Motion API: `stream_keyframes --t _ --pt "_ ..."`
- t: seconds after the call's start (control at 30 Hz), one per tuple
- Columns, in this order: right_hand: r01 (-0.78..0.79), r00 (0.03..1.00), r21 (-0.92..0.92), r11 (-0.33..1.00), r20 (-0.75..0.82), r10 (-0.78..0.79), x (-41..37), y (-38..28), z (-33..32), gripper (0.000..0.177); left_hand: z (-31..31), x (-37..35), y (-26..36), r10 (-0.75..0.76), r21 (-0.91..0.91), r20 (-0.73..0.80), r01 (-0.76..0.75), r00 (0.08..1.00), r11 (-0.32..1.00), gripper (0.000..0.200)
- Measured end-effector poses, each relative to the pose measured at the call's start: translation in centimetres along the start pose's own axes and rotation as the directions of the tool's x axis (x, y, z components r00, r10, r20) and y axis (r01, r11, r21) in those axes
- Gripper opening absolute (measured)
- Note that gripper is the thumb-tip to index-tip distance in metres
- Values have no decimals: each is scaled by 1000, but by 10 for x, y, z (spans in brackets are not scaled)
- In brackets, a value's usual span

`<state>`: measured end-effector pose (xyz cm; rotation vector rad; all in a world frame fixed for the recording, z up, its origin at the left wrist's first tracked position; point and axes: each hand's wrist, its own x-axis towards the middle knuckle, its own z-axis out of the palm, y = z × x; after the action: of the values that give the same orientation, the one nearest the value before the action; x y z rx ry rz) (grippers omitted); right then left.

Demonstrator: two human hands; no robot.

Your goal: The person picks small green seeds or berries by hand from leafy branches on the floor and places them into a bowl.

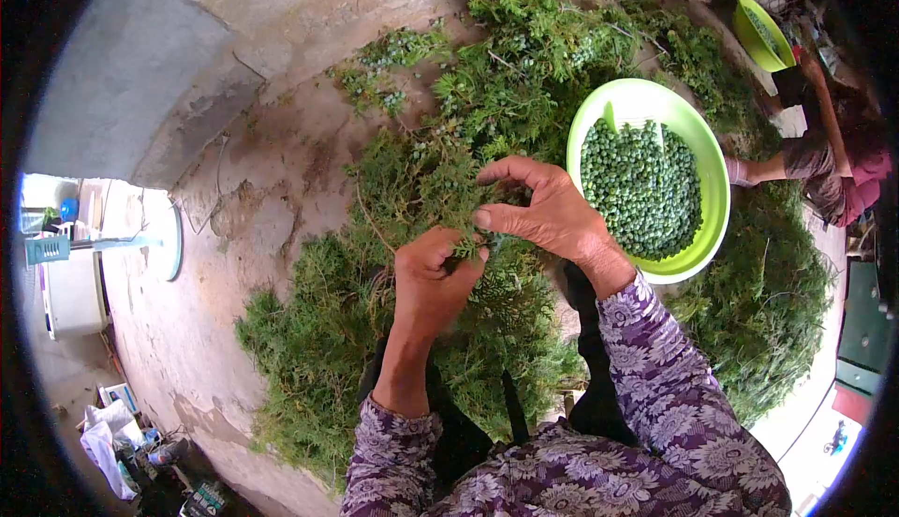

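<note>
My left hand (435, 278) is closed on an evergreen sprig (465, 247), pinched between thumb and fingers. Close by on the right, my right hand (551, 213) has its thumb and forefinger apart, near the sprig's tips; nothing shows between them. Leafy evergreen branches (412, 180) lie just beyond and beneath both hands. To the right of my right hand stands a lime-green basin (716, 189), holding many small round green berries (641, 189).
More cut branches (534, 49) cover the ground ahead, and another heap (768, 302) lies at right. A person (833, 161) sits at far right near a second green basin (760, 32). A pale fan (159, 236) stands at left, below a concrete block (140, 67).
</note>
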<state>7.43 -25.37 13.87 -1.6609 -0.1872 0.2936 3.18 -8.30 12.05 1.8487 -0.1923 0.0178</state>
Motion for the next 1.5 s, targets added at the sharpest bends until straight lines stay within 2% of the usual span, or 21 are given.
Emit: stream_keyframes --t 0.17,0.3,0.43,0.47,0.53,0.57,0.63,0.73,0.8,0.83,0.9,0.93,0.97,1.03,1.07,1.1,1.17,1.2,1.27,1.4,1.5 --pt "-10 1000 -70 997 -5 9 0 2 1 26 -2 -1 -3 0 85 33 -3 999 996 13" --pt "113 990 -236 965 -58 -130 -3 2 6 17 -1 1 11 -10 117 32 6 999 993 13" --pt "231 938 -315 921 -181 -297 -3 4 11 13 -1 -2 5 -150 -57 49 153 987 987 10" --pt "231 937 -315 920 -181 -298 -1 9 10 13 -2 -1 6 -171 -81 64 176 983 981 9" --pt "149 876 -326 934 -395 -277 7 18 2 10 0 -5 16 -206 -159 86 217 975 963 8" --pt "50 883 -287 957 -434 -177 7 11 -8 9 0 -6 20 -239 -236 111 259 965 936 7" --pt "-29 912 71 997 -406 56 9 9 -30 11 -2 -7 18 -230 -192 100 245 968 950 8" --pt "-13 800 -161 987 -594 -86 6 13 -55 13 -6 -7 2 -147 -60 72 151 986 987 9" --pt "-140 651 -654 743 -626 -428 1 28 -88 18 -6 -5 2 -69 22 53 67 996 997 11" --pt "-215 670 -801 559 -537 -512 -7 26 -100 26 -4 -4 9 -14 69 35 12 999 998 11" --pt "-442 639 -866 233 -486 -596 -12 42 -112 34 -4 -3 15 39 113 20 -41 999 993 12" --pt "-498 694 -811 308 -585 -418 -15 47 -115 40 -5 -3 15 36 183 65 -47 997 982 13" --pt "-499 694 -810 307 -586 -418 -15 41 -112 40 -5 -2 15 31 253 108 -58 994 966 15" --pt "-289 911 -425 858 -398 109 -12 13 -90 47 -3 -2 9 32 248 127 -63 991 967 14" --pt "-161 969 -235 958 -222 109 -13 3 -78 52 -1 -1 7 33 244 148 -69 988 967 12" --pt "-60 997 -10 998 -45 60 -15 -4 -63 58 1 -1 9 33 245 153 -70 988 967 12" --pt "4 995 118 993 101 -16 -14 -8 -39 60 5 -1 14 -14 208 165 -21 986 978 11" --pt "2 995 120 993 98 -14 -14 -6 -34 60 6 0 14 -15 208 169 -21 986 978 11" --pt "-20 953 40 999 303 7 -13 2 -29 57 7 1 14 -38 217 197 -5 980 976 10" --pt "55 948 40 998 311 -65 -11 9 -24 48 7 2 10 -43 238 235 -14 971 971 10" --pt "4 941 -71 997 338 20 -12 5 -23 34 8 1 12 -24 241 244 -37 969 970 9"
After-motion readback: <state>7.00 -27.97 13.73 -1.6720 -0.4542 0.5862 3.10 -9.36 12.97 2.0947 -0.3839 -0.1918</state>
